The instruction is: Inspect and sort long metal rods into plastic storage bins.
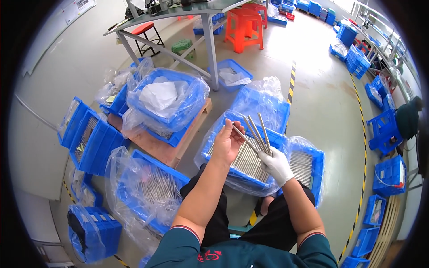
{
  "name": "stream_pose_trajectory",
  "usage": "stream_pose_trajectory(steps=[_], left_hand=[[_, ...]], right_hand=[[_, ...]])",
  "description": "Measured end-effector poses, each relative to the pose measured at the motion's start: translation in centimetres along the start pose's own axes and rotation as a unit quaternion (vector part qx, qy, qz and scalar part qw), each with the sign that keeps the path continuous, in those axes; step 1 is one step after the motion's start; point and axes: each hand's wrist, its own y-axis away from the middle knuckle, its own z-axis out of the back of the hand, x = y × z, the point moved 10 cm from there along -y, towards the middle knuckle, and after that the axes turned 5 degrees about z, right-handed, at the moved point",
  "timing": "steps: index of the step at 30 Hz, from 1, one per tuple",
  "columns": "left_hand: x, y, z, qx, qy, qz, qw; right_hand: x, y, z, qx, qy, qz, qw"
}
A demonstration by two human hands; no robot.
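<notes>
My right hand (275, 165), in a white glove, is closed round the lower ends of several thin metal rods (253, 129), which fan out upward. My bare left hand (229, 142) has its thumb and forefinger at the upper end of one of these rods, the one leaning left, with the other fingers curled. Below both hands stands a plastic-lined blue crate (232, 176) with rows of similar rods (250, 161) lying side by side. To its right is another blue crate (317, 172) holding more rods (300, 167).
At the left, a lined blue crate (127, 196) holds loosely heaped rods (158, 190). Behind it, bagged crates stand on a wooden pallet (138, 140). A workbench (178, 20) and red stools (243, 29) are farther off. Yellow-black floor tape (364, 147) runs along the right, beside a blue stool (382, 129).
</notes>
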Motion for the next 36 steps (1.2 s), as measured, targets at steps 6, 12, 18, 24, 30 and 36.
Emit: stream_pose_trajectory(steps=[6, 12, 18, 24, 30, 36], left_hand=[[3.2, 0.8, -1.6, 0.056, -0.095, 0.053, 0.993], [4.3, 1.6, -2.9, 0.041, -0.128, 0.054, 0.989], [4.3, 1.6, -2.2, 0.034, -0.203, 0.024, 0.978], [5.8, 2.1, -2.1, 0.029, -0.191, 0.011, 0.981], [5.4, 1.8, -1.0, -0.002, -0.251, -0.018, 0.968], [4.4, 2.5, -2.2, 0.03, -0.281, 0.015, 0.959]], right_hand=[[0.1, -0.3, -1.2, -0.001, -0.187, -0.035, 0.982], [-0.6, -1.0, -0.5, -0.019, -0.223, -0.017, 0.974], [-1.4, -0.9, -1.3, -0.014, -0.289, -0.044, 0.956], [-1.7, -1.9, -1.4, -0.061, -0.33, 0.0, 0.942], [-0.7, -1.1, -1.2, -0.03, -0.255, -0.054, 0.965], [-1.9, -3.4, 2.6, -0.1, -0.224, -0.025, 0.969]])
